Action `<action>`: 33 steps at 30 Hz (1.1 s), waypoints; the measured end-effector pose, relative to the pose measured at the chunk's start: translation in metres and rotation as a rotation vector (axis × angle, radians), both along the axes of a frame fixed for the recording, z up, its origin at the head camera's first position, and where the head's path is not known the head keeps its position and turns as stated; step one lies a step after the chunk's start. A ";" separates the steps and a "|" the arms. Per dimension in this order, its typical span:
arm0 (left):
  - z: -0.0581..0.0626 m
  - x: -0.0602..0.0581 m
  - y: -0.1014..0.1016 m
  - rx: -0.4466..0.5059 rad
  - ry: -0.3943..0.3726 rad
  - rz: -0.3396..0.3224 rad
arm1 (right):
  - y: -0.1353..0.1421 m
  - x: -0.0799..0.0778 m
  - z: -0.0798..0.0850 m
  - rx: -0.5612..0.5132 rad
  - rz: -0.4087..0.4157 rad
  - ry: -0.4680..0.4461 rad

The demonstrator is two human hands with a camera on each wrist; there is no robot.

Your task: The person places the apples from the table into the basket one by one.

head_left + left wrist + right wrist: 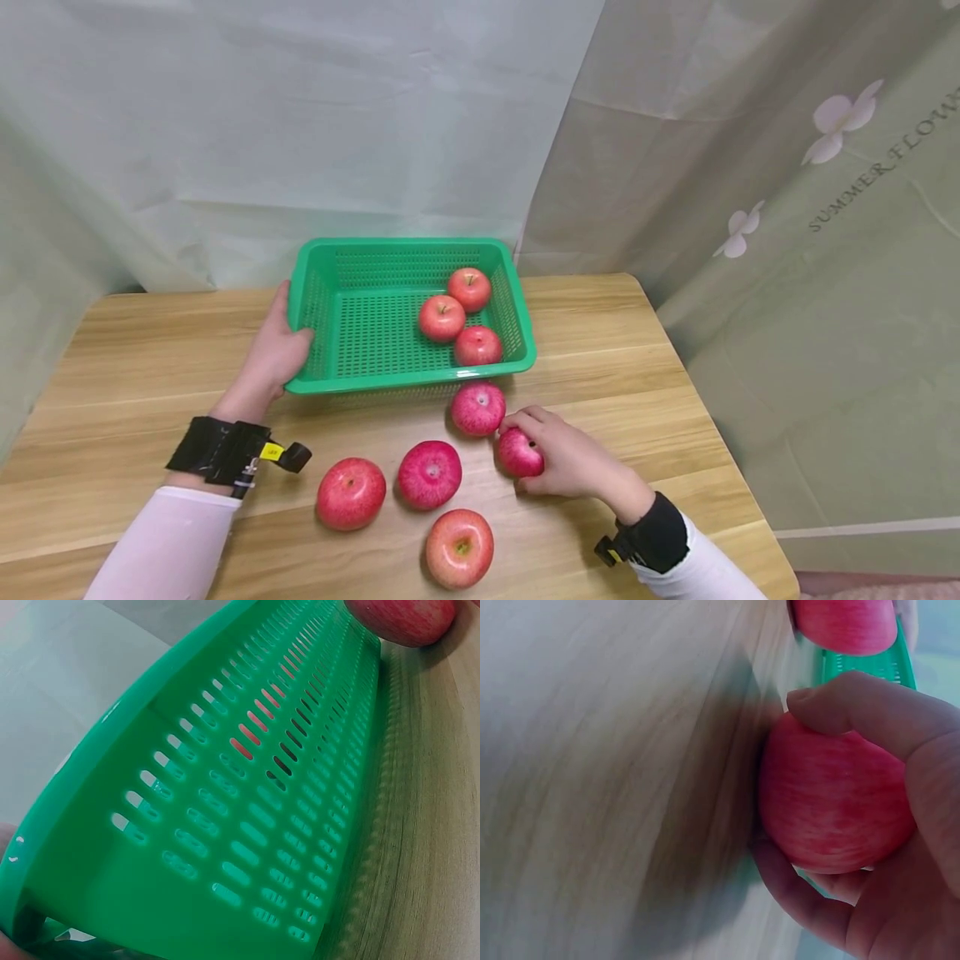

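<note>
A green plastic basket (375,379) with slotted walls stands at the back of the table, and three red apples lie in its right half; one is the front apple (477,346). My left hand (279,346) grips the basket's left rim, thumb over the edge. In the left wrist view the slotted wall of the basket (202,817) fills most of the picture. To the right, my right hand (566,457) holds a dark pinkish-red apple (832,799) on the table, thumb and fingers curled round its sides. Another dark red apple (478,409) sits just left of it, by the basket's front wall.
Nearer the front of the wooden table (600,333) lie a red apple (351,493), a dark red apple (430,475) and a lighter red apple (460,548). Behind the table hangs a pale curtain (337,125), with printed flowers on the right side.
</note>
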State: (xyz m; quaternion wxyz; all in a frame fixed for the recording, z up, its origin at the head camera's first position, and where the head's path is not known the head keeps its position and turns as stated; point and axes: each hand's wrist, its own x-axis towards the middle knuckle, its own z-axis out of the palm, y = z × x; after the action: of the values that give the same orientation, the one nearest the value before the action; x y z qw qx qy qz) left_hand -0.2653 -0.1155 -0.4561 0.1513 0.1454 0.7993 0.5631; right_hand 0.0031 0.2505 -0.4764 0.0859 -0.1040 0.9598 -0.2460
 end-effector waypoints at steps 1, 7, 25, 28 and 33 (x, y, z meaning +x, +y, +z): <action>0.000 0.000 0.000 0.006 -0.001 0.000 | 0.000 0.000 -0.001 -0.002 -0.004 0.002; 0.001 0.001 0.000 0.003 -0.002 0.001 | -0.001 0.000 -0.002 -0.020 -0.017 0.009; 0.001 0.002 0.000 -0.011 -0.010 0.000 | -0.002 0.003 -0.006 -0.043 -0.056 0.040; 0.001 0.002 0.000 -0.013 -0.008 0.001 | -0.002 0.003 -0.006 -0.045 -0.063 0.032; 0.000 0.001 0.000 -0.009 -0.003 0.004 | -0.002 0.003 -0.005 -0.051 -0.074 0.013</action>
State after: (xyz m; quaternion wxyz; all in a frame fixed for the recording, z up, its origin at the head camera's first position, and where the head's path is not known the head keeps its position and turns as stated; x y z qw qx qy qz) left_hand -0.2638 -0.1155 -0.4559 0.1520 0.1422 0.8019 0.5599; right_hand 0.0058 0.2483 -0.4818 0.0677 -0.0723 0.9569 -0.2729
